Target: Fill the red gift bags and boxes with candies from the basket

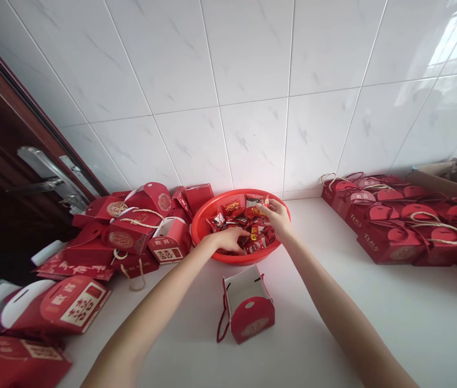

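Note:
A red plastic basket (202,229) with perforated walls holds several small wrapped candies (256,245), mostly red with some gold and white. My left hand (230,238) reaches over the near rim into the candies, thumb and index finger apart; its other fingers are partly hidden. At the basket's right side, my right hand (276,216) has its thumb and fingers closed at the edge of a wrapped candy (255,201). In front of the basket stands an open red gift box (251,318), its pale inside showing and a dark red cord handle hanging at its left.
Red gift boxes (127,237) are piled at the left, some with rope handles. Rows of closed red boxes (390,237) stand at the right beside a cardboard carton (434,180). A tiled wall (253,140) rises behind the white table (309,345); a dark door (6,156) is far left.

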A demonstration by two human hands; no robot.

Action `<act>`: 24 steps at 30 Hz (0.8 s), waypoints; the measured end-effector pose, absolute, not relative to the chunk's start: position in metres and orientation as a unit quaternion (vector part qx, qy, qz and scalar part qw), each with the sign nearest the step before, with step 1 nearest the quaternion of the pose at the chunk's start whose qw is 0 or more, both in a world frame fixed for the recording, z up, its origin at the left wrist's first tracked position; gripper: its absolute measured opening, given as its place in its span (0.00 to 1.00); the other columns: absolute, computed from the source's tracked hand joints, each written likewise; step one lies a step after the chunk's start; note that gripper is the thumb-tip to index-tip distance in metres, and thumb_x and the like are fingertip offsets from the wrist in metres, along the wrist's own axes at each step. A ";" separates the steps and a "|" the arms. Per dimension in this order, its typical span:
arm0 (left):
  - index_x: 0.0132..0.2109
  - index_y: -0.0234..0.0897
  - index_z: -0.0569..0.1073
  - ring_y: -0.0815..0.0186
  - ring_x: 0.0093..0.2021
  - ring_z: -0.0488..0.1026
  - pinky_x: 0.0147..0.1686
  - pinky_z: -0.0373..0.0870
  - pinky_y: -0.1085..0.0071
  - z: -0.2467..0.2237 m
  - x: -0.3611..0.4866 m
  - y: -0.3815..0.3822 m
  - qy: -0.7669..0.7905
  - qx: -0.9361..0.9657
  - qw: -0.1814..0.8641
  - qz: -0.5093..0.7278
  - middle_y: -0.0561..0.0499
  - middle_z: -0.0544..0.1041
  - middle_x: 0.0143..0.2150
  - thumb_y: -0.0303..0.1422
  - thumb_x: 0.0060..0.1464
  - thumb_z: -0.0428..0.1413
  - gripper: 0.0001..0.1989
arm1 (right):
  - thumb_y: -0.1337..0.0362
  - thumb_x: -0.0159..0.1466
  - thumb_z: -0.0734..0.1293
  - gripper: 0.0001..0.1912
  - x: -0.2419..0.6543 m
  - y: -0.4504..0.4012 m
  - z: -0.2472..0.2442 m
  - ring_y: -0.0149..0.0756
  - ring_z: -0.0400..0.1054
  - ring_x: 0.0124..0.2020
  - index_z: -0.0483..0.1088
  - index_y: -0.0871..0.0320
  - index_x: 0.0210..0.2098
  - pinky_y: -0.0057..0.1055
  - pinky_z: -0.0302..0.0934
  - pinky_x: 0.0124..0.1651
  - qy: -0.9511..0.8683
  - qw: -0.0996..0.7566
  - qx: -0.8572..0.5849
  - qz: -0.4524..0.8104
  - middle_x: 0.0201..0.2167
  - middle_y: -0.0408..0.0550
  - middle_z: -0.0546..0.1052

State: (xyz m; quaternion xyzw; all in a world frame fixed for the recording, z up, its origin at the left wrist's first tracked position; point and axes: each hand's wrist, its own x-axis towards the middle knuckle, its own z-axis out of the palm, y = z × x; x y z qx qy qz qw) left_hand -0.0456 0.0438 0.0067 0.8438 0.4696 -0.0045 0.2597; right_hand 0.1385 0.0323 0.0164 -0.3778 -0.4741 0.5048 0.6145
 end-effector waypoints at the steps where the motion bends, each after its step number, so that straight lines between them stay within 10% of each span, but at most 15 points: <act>1: 0.48 0.40 0.78 0.50 0.49 0.75 0.43 0.68 0.68 0.008 -0.044 0.043 0.466 0.850 0.244 -0.022 0.45 0.80 0.49 0.32 0.35 0.65 0.26 | 0.51 0.49 0.74 0.18 0.139 0.032 0.017 0.40 0.72 0.35 0.67 0.55 0.28 0.32 0.67 0.35 -0.473 0.613 -0.379 0.507 0.29 0.45 0.76; 10: 0.28 0.39 0.70 0.63 0.27 0.68 0.27 0.58 0.71 0.012 -0.038 0.037 0.447 0.855 0.253 -0.072 0.54 0.73 0.26 0.31 0.43 0.59 0.04 | 0.51 0.48 0.75 0.18 0.137 0.030 0.018 0.40 0.73 0.35 0.67 0.56 0.27 0.33 0.67 0.35 -0.471 0.613 -0.383 0.506 0.29 0.44 0.77; 18: 0.45 0.40 0.75 0.51 0.46 0.73 0.39 0.65 0.68 0.008 -0.035 0.041 0.417 0.892 0.160 -0.075 0.43 0.76 0.46 0.36 0.45 0.62 0.18 | 0.48 0.47 0.76 0.22 0.138 0.034 0.012 0.41 0.72 0.34 0.66 0.55 0.26 0.33 0.67 0.32 -0.483 0.607 -0.391 0.496 0.27 0.45 0.76; 24: 0.30 0.40 0.72 0.58 0.34 0.73 0.32 0.62 0.69 0.010 -0.030 0.040 0.424 0.887 0.169 -0.062 0.48 0.76 0.33 0.29 0.51 0.54 0.03 | 0.51 0.47 0.75 0.19 0.138 0.034 0.014 0.42 0.74 0.34 0.69 0.55 0.29 0.35 0.68 0.35 -0.452 0.620 -0.375 0.521 0.30 0.46 0.78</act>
